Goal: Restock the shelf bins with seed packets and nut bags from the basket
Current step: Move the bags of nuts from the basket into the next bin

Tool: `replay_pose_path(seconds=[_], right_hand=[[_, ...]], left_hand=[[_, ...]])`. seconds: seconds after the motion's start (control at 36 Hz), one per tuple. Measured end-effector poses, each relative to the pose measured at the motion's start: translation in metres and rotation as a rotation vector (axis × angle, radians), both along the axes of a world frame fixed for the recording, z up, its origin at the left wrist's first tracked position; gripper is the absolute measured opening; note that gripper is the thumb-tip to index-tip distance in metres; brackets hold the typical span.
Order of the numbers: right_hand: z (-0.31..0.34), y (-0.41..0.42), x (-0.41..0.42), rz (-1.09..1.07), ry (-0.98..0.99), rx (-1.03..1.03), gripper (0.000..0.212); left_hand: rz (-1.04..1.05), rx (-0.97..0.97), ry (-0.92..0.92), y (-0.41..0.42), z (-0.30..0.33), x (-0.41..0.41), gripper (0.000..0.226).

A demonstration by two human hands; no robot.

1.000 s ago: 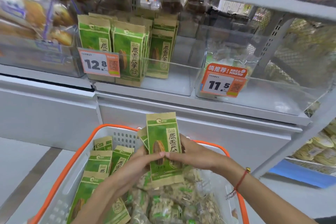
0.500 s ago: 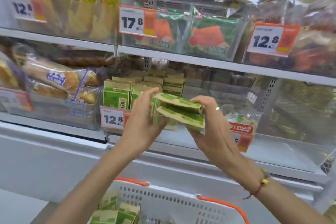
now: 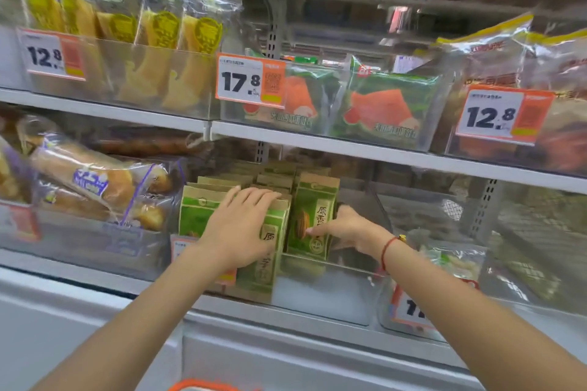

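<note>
Price tags read 12.8 on the upper left bin tag (image 3: 52,55), 17.8 on the middle tag (image 3: 251,81) and 12.8 on the right tag (image 3: 505,114), while a seed packet (image 3: 314,219) bore the character 原.

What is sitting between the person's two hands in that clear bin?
In the head view, upright green seed packets fill the gap: the left hand rests flat on the packets beside them, and the right hand grips the rightmost packet's edge inside the clear bin.

green-tan seed packets (image 3: 313,216), orange-white price tag (image 3: 251,81)
</note>
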State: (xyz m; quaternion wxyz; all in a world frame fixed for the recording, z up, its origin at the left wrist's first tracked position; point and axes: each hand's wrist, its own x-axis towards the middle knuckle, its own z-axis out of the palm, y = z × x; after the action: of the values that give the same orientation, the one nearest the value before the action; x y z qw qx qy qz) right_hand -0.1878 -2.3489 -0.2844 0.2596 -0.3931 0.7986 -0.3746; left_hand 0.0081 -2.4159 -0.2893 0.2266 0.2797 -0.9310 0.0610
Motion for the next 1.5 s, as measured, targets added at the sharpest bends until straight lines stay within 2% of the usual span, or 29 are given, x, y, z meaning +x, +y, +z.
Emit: replay_pose_path(seconds=[0.08,0.19,0.28,0.39,0.42,0.5,0.61,0.67,0.72,1.03,1.19,1.33,1.44,1.5], right_hand=[[-0.004,-0.014,-0.001,0.005,0.055,0.072,0.065],[-0.006,-0.021,-0.006,0.028,0.34,0.206,0.093],[-0.008,-0.02,-0.008,0.045,0.367,0.236,0.08],[-0.009,-0.021,-0.008,0.004,0.339,0.131,0.033],[-0.01,-0.022,-0.008,-0.02,0.383,0.107,0.03],[-0.016,-0.025,-0.006,-0.047,0.437,0.079,0.031],[-0.009,-0.026,-0.006,-0.018,0.145,0.083,0.029],[-0.004,-0.025,-0.009,-0.037,0.1,0.055,0.038],[-0.005,-0.025,-0.01,-0.044,0.091,0.051,0.036],[-0.012,-0.023,-0.015,0.161,0.173,0.21,0.032],[-0.008,-0.011,-0.011,0.11,0.23,0.121,0.038],[-0.001,0.003,0.0,0.084,0.24,0.05,0.029],[0.003,0.02,0.011,0.081,0.419,0.001,0.036],[0.004,0.032,0.018,0.078,0.522,-0.029,0.051]], left_hand=[[-0.001,-0.028,0.032,-0.004,-0.002,0.005,0.079],[-0.001,-0.061,0.046,-0.009,-0.001,0.012,0.08],[0.005,-0.065,0.057,-0.011,-0.001,0.016,0.082],[-0.007,-0.079,0.091,-0.009,-0.004,0.018,0.08],[-0.006,-0.078,0.096,-0.008,-0.004,0.019,0.079],[-0.01,-0.082,0.107,-0.005,-0.004,0.021,0.078],[-0.006,-0.074,0.092,-0.003,-0.003,0.024,0.078],[-0.006,-0.068,0.088,-0.003,-0.003,0.024,0.077],[-0.002,-0.068,0.083,-0.002,-0.003,0.024,0.077],[0.029,-0.056,0.063,0.0,-0.002,0.02,0.077],[0.038,-0.044,0.055,0.003,0.0,0.018,0.079],[0.033,-0.045,0.077,0.005,-0.002,0.021,0.081],[0.008,-0.047,0.125,0.01,-0.006,0.024,0.079],[-0.046,-0.058,0.232,0.015,-0.01,0.027,0.071]])
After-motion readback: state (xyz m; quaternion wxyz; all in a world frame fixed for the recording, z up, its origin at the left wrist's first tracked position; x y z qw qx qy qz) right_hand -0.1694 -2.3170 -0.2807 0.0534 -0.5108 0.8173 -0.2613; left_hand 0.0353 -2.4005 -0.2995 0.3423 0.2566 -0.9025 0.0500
